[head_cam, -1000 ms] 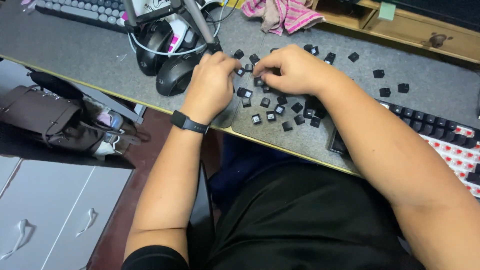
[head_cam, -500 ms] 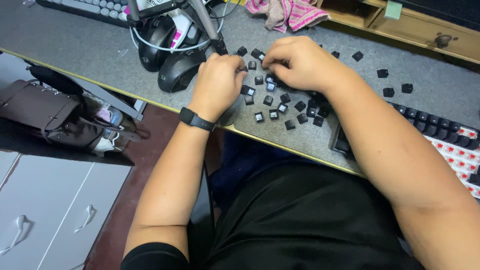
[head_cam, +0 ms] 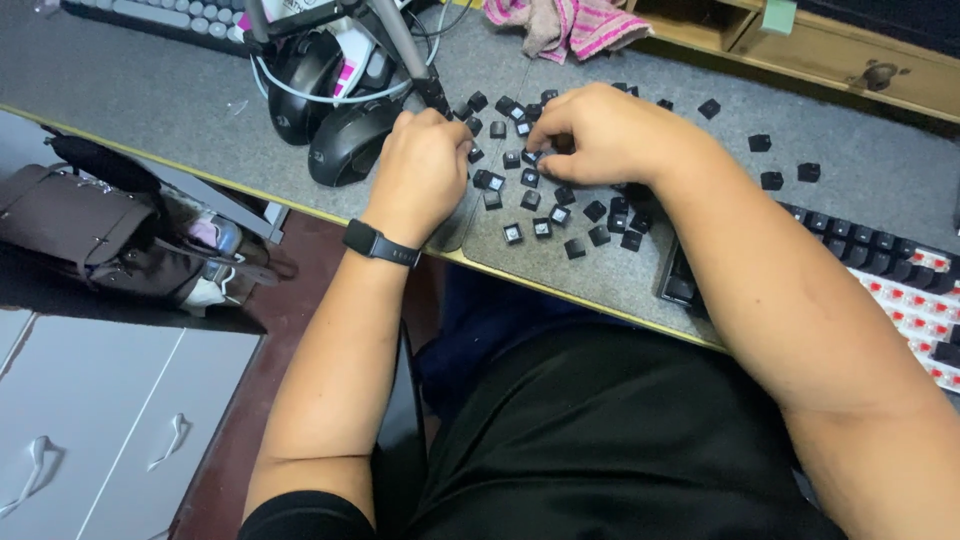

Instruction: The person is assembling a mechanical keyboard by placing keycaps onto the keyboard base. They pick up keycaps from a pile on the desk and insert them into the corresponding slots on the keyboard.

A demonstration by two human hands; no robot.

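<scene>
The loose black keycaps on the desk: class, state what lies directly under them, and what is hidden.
The keycaps lie scattered on a grey felt-like desk mat. The left hand and right hand cover part of the pile, so the caps beneath them cannot be seen.

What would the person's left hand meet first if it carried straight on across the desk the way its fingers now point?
Judging from one view, the left hand points up and slightly right, so it would first meet the loose black keycaps just beyond its fingers, with the black stand leg close beside that line. Depth is unclear.
</scene>
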